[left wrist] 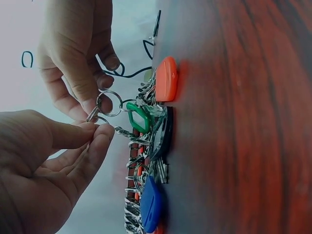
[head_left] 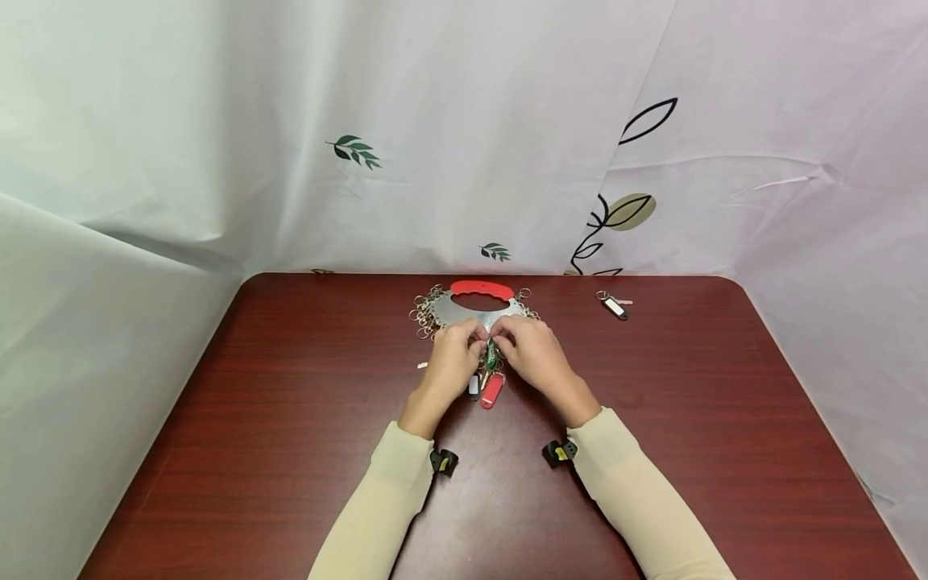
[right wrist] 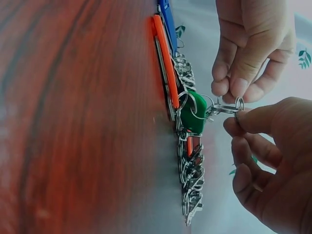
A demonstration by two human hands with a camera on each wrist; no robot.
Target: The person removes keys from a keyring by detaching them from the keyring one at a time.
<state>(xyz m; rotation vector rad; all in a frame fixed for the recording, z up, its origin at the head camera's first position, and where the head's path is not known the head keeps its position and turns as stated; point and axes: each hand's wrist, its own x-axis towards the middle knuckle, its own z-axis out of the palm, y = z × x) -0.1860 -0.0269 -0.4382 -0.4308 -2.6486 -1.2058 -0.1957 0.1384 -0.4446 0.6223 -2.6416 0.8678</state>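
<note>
My left hand (head_left: 455,350) and right hand (head_left: 532,346) meet above the table, in front of a silver metal plate (head_left: 464,312) with a red handle (head_left: 482,289). In the left wrist view, thumb and forefinger of each hand pinch small metal rings (left wrist: 111,103) at one spot. A green key tag (right wrist: 193,113) hangs from these linked rings, below the fingertips. Near it are a red key tag (head_left: 492,391), a black key tag (head_left: 474,385) and a blue key tag (left wrist: 150,204). The fingers hide part of the pinched rings.
Several metal rings and clasps (head_left: 423,312) line the plate's edge. At the back right of the brown table (head_left: 696,419) lies another black key tag (head_left: 615,308) with a key. A small white piece (head_left: 422,365) shows beside my left hand. White cloth (head_left: 464,145) hangs behind.
</note>
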